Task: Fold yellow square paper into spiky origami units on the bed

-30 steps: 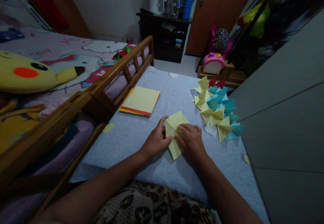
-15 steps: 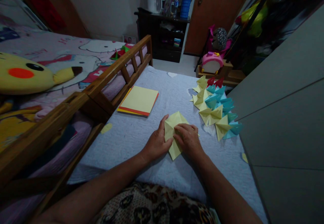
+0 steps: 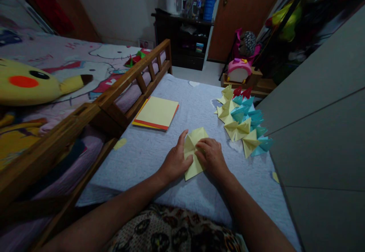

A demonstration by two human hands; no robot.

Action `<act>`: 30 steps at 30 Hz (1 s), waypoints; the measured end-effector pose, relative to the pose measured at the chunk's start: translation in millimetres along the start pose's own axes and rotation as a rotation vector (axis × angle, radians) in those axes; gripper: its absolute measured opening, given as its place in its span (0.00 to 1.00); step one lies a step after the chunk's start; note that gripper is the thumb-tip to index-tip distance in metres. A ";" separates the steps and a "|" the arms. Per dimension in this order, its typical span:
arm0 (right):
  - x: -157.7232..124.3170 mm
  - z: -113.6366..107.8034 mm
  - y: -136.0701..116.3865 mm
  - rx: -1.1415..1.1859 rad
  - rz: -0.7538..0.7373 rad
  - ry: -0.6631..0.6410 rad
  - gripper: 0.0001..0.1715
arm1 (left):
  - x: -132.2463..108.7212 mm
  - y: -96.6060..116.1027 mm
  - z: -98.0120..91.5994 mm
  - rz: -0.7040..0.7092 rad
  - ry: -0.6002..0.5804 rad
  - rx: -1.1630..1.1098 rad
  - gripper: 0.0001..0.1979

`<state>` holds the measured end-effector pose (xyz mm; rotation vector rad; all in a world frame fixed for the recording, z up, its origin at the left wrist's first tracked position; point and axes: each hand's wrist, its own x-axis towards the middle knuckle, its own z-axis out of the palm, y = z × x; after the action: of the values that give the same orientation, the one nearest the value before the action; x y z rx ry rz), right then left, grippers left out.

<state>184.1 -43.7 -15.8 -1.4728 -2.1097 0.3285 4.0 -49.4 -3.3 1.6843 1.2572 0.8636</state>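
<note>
A pale yellow sheet of origami paper [image 3: 196, 166], creased and partly folded, lies on the bedding in front of me. Along its left edge, my left hand [image 3: 176, 159] grips it, thumb on top and index finger stretched up the side. My right hand [image 3: 211, 154] covers the paper's right part, its fingertips pinched together near the middle. Some of the paper is hidden under that hand. To the right stand several folded paper pieces: pale yellow ones [image 3: 238, 129], blue ones [image 3: 247, 113] and red ones [image 3: 242, 92]. A stack of square paper [image 3: 158, 112], pale yellow on top, lies to the left.
A wooden bed rail [image 3: 134, 79] runs along the left, with a yellow plush toy [image 3: 28, 86] beyond it. A grey cabinet [image 3: 319, 130] borders the right side. Past the far edge are a dark stand [image 3: 181, 39] and a pink toy case [image 3: 238, 70].
The yellow paper has changed outline under my hands: its lower corner is now a broader edge lying further left. My left index finger has lifted slightly away from it.
</note>
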 end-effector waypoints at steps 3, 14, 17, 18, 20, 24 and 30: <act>1.0 -0.8 -1.0 0.003 -0.008 -0.032 0.06 | 1.4 3.2 0.3 0.001 -0.042 0.005 0.43; 0.2 -4.0 -5.1 0.011 -0.030 -0.038 0.05 | 15.3 11.7 -23.1 0.189 -0.054 0.191 0.27; 0.4 -5.4 -7.7 -0.007 -0.038 -0.055 0.04 | 21.3 14.5 -29.4 0.243 -0.096 0.234 0.25; 0.4 -5.7 -8.5 -0.013 -0.038 -0.063 0.04 | 23.1 16.0 -31.0 0.251 -0.116 0.251 0.24; -0.1 -6.0 -9.0 -0.011 -0.040 -0.080 0.04 | 26.3 19.5 -33.8 0.255 -0.153 0.287 0.19; -2.3 -9.7 -1.4 0.034 -0.062 -0.049 0.07 | 29.2 25.8 -39.3 0.228 -0.155 0.355 0.09; -5.2 -34.9 23.1 -0.039 0.100 0.004 0.14 | 23.9 28.1 -47.2 0.148 -0.129 0.398 0.03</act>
<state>223.1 -43.6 0.3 -1.6040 -2.0542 0.3235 -20.9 -19.9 42.5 2.1342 1.2874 0.6024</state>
